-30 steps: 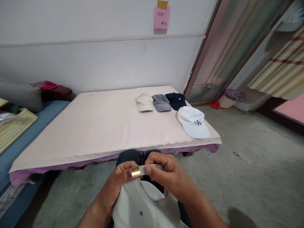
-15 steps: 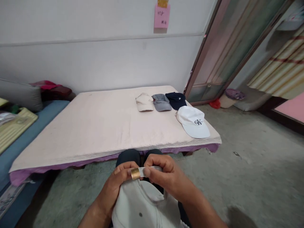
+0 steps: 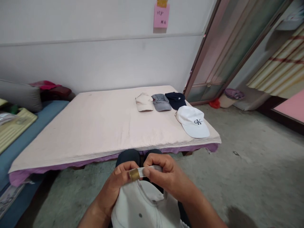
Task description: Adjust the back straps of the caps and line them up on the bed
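A pale, off-white cap (image 3: 144,202) rests over my lap with its back opening and adjusting strap facing away from me. My left hand (image 3: 116,182) is closed on the strap's brass-coloured buckle (image 3: 134,174) and the cap's edge beside it. Between thumb and fingers, my right hand (image 3: 163,172) pinches the light strap (image 3: 142,172) just right of the buckle. The strap's far end is partly hidden by my right fingers.
On the cream-covered bed (image 3: 95,126) lie a beige cap (image 3: 144,102), a grey cap (image 3: 161,102), a navy cap (image 3: 175,100) and a white cap with letters (image 3: 192,122). A grey cushion (image 3: 20,95) is at left; a bin (image 3: 229,98) stands at right.
The buckle has tilted slightly and shifted a little left in my left fingers. Both hands keep their grip on the cap's strap; the other caps have not moved.
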`<state>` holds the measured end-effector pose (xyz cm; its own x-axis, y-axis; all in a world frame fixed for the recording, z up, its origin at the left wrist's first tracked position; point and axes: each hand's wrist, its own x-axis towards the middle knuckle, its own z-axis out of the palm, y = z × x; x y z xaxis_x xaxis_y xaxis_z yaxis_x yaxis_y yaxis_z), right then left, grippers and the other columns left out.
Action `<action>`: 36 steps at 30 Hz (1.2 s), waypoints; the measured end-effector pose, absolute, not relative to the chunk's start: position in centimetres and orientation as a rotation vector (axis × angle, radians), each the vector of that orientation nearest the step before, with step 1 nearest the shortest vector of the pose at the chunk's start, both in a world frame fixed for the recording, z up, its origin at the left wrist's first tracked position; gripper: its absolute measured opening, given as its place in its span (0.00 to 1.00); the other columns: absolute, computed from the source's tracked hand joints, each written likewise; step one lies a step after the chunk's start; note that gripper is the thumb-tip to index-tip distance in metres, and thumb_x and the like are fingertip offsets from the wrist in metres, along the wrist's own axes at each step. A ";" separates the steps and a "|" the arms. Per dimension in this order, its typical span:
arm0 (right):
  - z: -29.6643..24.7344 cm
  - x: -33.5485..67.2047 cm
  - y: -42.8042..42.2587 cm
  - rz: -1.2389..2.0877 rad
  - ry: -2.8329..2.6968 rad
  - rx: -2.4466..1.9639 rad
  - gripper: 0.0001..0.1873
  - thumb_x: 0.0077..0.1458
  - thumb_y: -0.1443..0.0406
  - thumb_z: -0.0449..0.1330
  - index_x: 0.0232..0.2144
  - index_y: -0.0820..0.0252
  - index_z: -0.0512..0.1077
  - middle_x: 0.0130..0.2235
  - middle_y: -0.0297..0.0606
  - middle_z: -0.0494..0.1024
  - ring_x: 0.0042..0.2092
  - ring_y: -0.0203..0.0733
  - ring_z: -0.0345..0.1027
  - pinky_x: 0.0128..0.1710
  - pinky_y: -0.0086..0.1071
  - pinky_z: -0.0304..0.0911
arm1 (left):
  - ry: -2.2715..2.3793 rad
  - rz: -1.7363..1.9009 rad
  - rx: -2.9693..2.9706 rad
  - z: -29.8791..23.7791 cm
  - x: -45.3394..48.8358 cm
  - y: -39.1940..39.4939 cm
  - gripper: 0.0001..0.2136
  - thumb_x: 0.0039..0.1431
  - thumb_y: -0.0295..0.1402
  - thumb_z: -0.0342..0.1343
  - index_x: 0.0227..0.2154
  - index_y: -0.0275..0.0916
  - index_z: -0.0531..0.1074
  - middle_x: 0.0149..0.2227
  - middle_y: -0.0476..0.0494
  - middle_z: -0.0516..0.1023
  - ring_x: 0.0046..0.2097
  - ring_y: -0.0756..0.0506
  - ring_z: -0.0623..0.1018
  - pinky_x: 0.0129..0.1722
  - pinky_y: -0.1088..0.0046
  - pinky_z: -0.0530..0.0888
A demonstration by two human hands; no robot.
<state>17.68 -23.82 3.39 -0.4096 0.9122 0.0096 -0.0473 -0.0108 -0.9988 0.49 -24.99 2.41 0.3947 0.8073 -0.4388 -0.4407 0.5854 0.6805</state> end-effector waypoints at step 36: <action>3.7 17.4 -23.5 1.413 -1.483 -1.069 0.10 0.52 0.63 0.59 0.22 0.62 0.67 0.21 0.29 0.62 0.24 0.30 0.50 0.22 0.25 0.47 | 0.852 0.799 0.561 2.0 -0.1 -24.5 0.11 0.43 0.33 0.66 0.22 0.36 0.68 0.17 0.53 0.66 0.18 0.56 0.62 0.19 0.82 0.58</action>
<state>17.42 -23.47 3.69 -0.3154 0.9490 0.0002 0.0455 0.0154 -0.9988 -0.15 -24.54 2.04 0.4077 0.8010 -0.4384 -0.3862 0.5863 0.7121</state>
